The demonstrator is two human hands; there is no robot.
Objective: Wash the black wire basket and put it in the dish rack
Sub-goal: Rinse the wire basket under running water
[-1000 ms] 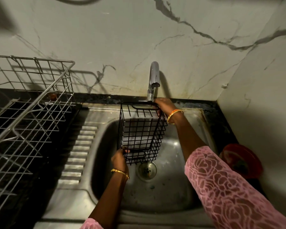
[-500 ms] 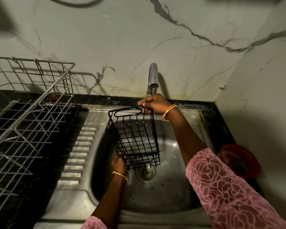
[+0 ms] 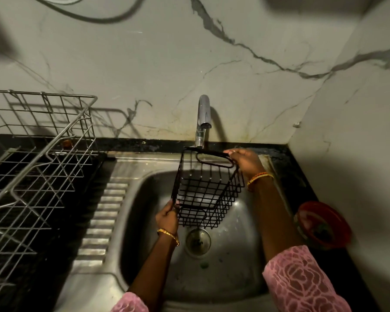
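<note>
We hold the wire basket (image 3: pixel 208 190) over the sink (image 3: pixel 234 266), under the tap (image 3: pixel 203 113) at the back wall, our left hand (image 3: pixel 167 218) at its near corner, our right hand (image 3: pixel 245 162) at its far rim. The dish rack (image 3: pixel 38 158) stands on the desk left of the sink, a bowl (image 3: pixel 323 224) to the right.

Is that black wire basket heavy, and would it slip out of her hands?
Probably light: the black wire basket is thin open wire, held tilted over the sink. It looks stiff, keeping its box shape while gripped only at its edges. It may be slippery, since water runs from the tap onto it.
</note>
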